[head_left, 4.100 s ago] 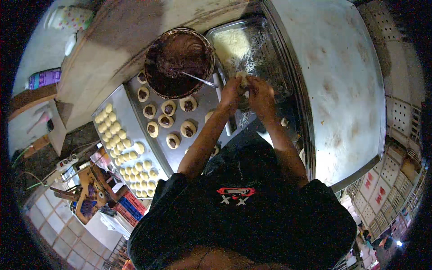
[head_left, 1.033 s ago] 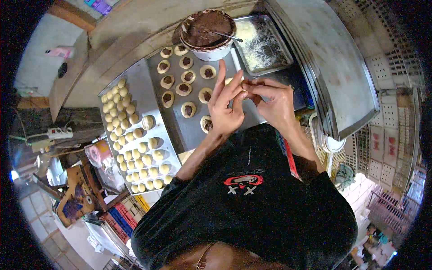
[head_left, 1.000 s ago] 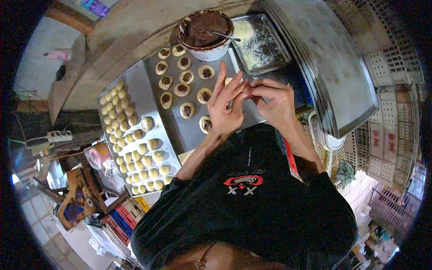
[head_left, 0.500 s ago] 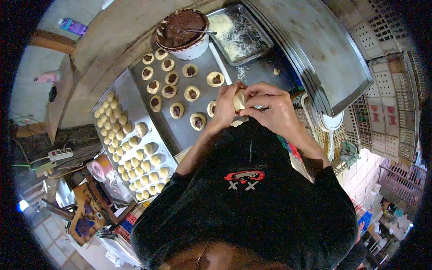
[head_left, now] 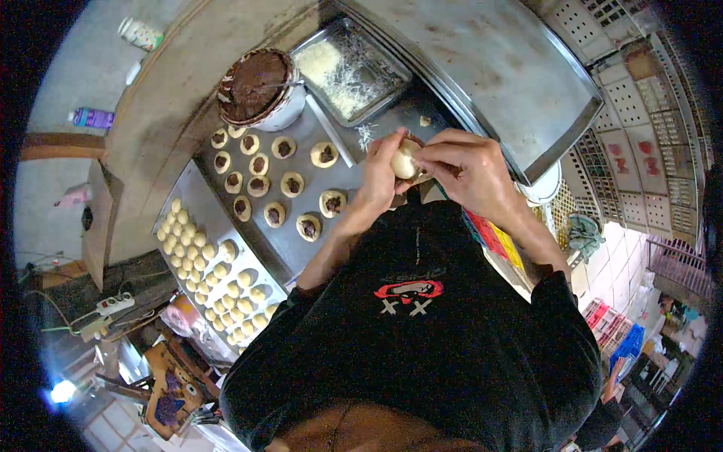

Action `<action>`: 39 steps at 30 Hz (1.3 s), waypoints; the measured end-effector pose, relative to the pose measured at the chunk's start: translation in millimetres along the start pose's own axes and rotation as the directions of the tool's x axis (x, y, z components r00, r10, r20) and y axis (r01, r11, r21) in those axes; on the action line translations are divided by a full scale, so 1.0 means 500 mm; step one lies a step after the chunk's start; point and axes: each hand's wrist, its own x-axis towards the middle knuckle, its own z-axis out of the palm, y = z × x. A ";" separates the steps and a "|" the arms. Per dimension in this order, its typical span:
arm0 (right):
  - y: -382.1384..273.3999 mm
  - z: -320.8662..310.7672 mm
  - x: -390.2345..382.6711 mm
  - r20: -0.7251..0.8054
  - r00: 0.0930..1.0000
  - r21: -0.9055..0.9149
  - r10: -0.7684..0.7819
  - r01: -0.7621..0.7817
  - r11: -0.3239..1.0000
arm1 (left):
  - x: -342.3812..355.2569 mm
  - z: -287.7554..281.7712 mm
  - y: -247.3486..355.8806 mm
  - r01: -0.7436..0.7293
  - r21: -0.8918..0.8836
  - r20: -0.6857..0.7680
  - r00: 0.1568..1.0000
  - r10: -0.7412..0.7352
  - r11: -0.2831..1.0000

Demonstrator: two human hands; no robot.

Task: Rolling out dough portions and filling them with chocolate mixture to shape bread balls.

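Note:
Near the front edge of the dark baking tray (head_left: 245,230), my left hand (head_left: 382,172) cradles a pale dough ball (head_left: 407,161) in curled fingers. My right hand (head_left: 468,177) pinches the same ball from the right. Several dough rounds (head_left: 331,203) topped with brown filling lie on the tray to their left. A bucket of brown paste (head_left: 252,87) with a spoon stands at the back, beside a metal pan (head_left: 364,113) of pale powder and shreds. A white rod (head_left: 327,132) lies between the bucket and my hands.
A silver tray (head_left: 192,188) with rows of small dough balls is at the left, a power strip (head_left: 114,304) beside it. Stacked large trays (head_left: 489,60) fill the upper right. Perforated crates (head_left: 629,162) stand at the right, coloured crates (head_left: 606,322) at lower right.
The dough between my hands now shows as a rounder ball, where earlier it was mostly hidden by my fingers. The view has swung, so trays and bucket sit further left than a second ago.

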 end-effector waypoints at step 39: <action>0.341 -0.125 -0.117 -0.383 0.847 -0.449 0.368 -0.519 0.727 | -0.118 -0.366 -0.122 0.407 0.898 -0.411 0.647 0.643 0.165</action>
